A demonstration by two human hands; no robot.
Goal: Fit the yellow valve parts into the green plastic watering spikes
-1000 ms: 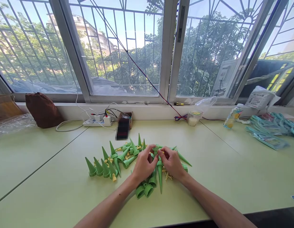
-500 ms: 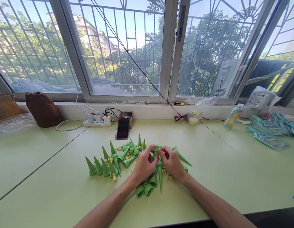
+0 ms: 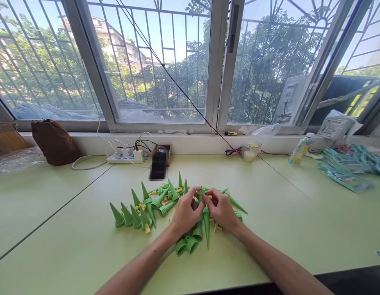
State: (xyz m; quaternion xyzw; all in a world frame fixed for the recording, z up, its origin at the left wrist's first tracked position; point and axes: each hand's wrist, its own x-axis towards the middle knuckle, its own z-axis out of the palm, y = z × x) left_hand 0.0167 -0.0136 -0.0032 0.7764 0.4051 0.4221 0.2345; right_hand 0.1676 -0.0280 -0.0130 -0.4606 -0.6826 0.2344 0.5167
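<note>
My left hand (image 3: 187, 211) is closed around a green plastic cone (image 3: 201, 192), its capped wide end uppermost between thumb and fingers. Right beside it, my right hand (image 3: 222, 209) pinches a small yellow plastic piece (image 3: 210, 197), mostly covered by the fingers. Below the hands lie more green cones, one pointing toward me (image 3: 206, 229) and some with open round ends (image 3: 192, 245) facing me. To the left, several green cones (image 3: 137, 219) stand on their wide ends. Small yellow pieces (image 3: 219, 226) lie partly under my right hand.
Behind the pile are a small box (image 3: 167, 152), a blurred dark object (image 3: 158, 167) and a power strip (image 3: 125, 157) with cables. A brown bag (image 3: 56, 141) sits at left. A jar (image 3: 249, 153), a bottle (image 3: 301, 149) and teal packages (image 3: 346, 176) are at right.
The hands stay in nearly the same place at the green cone. A bit of the yellow piece now shows between my right fingers. The view has shifted very slightly.
</note>
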